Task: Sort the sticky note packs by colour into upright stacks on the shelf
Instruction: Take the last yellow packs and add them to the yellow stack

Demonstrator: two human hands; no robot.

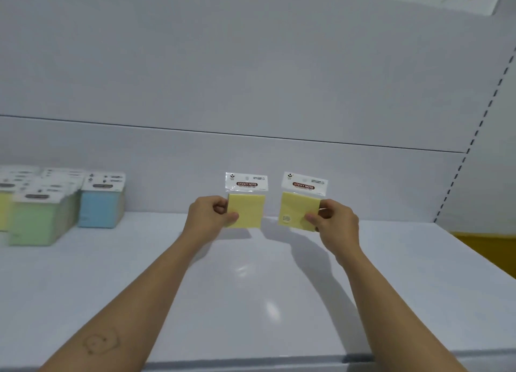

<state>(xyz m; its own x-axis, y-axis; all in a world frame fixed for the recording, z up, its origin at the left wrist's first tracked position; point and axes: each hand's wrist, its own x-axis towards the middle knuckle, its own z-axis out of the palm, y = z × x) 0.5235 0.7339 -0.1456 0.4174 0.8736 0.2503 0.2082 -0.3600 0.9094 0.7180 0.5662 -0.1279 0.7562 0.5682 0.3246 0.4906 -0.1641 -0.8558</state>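
My left hand (208, 215) pinches the left edge of a yellow sticky note pack (247, 208) and holds it upright above the white shelf (251, 288). My right hand (333, 222) pinches the lower right corner of a second yellow sticky note pack (298, 209), also upright, a short gap to the right of the first. Both packs have clear header tags with a red label on top. At the far left stand upright stacks: a blue stack (101, 204), a green stack (36, 221) and a yellow stack (3, 212) cut off by the frame edge.
The shelf's grey back panel (251, 78) rises close behind the packs. A slotted upright (480, 120) bounds the shelf at the right, with something yellow (485, 249) beyond that end. The shelf's front edge (251, 362) runs along the bottom.
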